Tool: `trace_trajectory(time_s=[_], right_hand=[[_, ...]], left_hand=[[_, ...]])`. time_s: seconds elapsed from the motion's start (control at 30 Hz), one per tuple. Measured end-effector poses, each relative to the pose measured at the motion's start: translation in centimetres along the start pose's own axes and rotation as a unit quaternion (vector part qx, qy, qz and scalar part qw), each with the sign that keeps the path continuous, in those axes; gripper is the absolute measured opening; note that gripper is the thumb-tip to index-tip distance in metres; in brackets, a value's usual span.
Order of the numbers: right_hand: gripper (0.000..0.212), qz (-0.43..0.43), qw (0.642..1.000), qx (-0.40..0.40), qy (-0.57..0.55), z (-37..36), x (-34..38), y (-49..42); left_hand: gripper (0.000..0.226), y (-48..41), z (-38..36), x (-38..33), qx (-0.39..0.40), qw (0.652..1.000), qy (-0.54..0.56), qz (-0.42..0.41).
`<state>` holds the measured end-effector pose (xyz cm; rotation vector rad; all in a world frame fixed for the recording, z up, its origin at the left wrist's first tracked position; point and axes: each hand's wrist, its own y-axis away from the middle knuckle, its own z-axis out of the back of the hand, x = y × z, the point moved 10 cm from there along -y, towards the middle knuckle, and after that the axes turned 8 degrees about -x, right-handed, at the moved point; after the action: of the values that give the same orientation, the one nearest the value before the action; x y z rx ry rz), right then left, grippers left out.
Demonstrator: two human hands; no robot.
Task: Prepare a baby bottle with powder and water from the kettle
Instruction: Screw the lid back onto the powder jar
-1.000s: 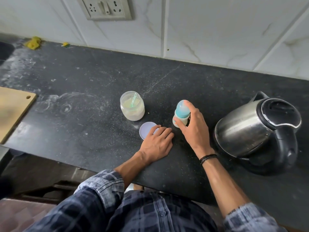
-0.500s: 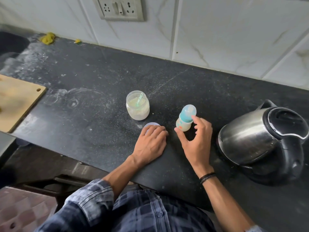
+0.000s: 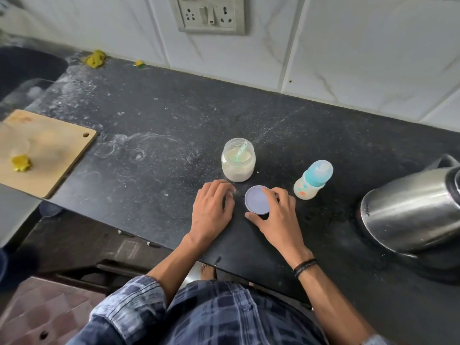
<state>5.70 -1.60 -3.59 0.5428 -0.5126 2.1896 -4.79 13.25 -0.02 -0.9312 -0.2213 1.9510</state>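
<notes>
A checked shirt (image 3: 224,314) in dark and pale blue fills the bottom of the frame. Its left sleeve (image 3: 129,307) is rolled to a thick cuff; the right sleeve (image 3: 373,341) shows at the lower right edge. A black braided wristband (image 3: 305,267) circles the wrist behind the right grip (image 3: 276,215).

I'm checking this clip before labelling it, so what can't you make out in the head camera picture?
All in the head view:
- kettle: handle and most of its top cut off by the right edge; water hidden by its steel wall.
- baby bottle: teat covered by the teal cap; fill level unreadable through the cloudy wall.
- lid: right rim covered by fingers of the right hand.
- yellow lump on the cutting board: too blurred to identify.
</notes>
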Motion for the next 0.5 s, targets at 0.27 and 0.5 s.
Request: trace_trajectory(time_s=[0.27,0.5], right_hand=[[0.078,-0.054,0.998,0.013,0.026,-0.3,0.4,-1.3],[0.086,-0.081,0.994,-0.054,-0.05,3.2,1.2,-3.4]], left_hand=[[0.036,-1.1,0.0,2.9,0.025,0.985,0.105,0.137],[0.066,-4.0,-0.7,3.1,0.041,0.967,0.194,0.16]])
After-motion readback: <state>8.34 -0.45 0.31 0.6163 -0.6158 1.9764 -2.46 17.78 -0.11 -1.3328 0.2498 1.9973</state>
